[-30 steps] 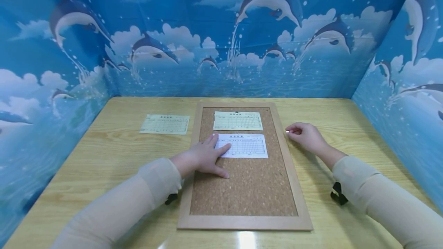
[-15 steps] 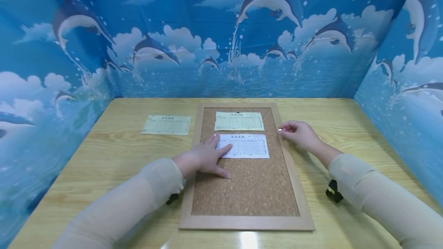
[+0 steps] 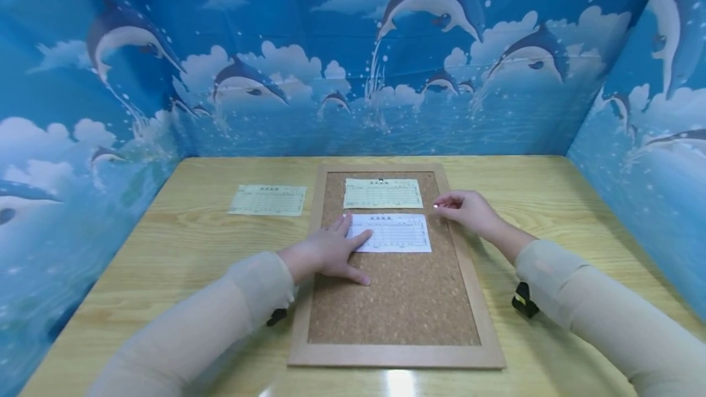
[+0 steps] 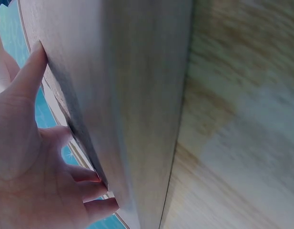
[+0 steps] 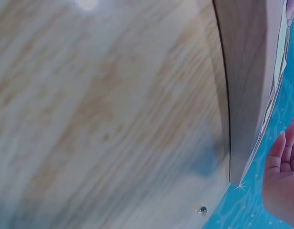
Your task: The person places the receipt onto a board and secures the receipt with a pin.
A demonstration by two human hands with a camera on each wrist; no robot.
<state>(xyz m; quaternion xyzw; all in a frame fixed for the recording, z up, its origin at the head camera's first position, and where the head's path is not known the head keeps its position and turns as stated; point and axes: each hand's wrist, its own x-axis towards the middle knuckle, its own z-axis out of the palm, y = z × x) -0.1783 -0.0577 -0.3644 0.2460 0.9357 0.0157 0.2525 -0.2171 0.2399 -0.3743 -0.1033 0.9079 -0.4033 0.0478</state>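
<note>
With one green slip (image 3: pixel 383 196) pinned and another slip (image 3: pixel 268 201) loose, the spread left hand (image 3: pixel 334 253) rests on a white slip (image 3: pixel 399 235); the right hand (image 3: pixel 471 211) pinches perhaps a pin (image 3: pixel 436 206).

A wood-grain tabletop (image 3: pixel 165 262) bears a wood-framed corkboard (image 3: pixel 394 311) near its center, a pale green printed form (image 3: pixel 268 201) flat to the board's left, and a small shiny object (image 5: pixel 202 210).
</note>
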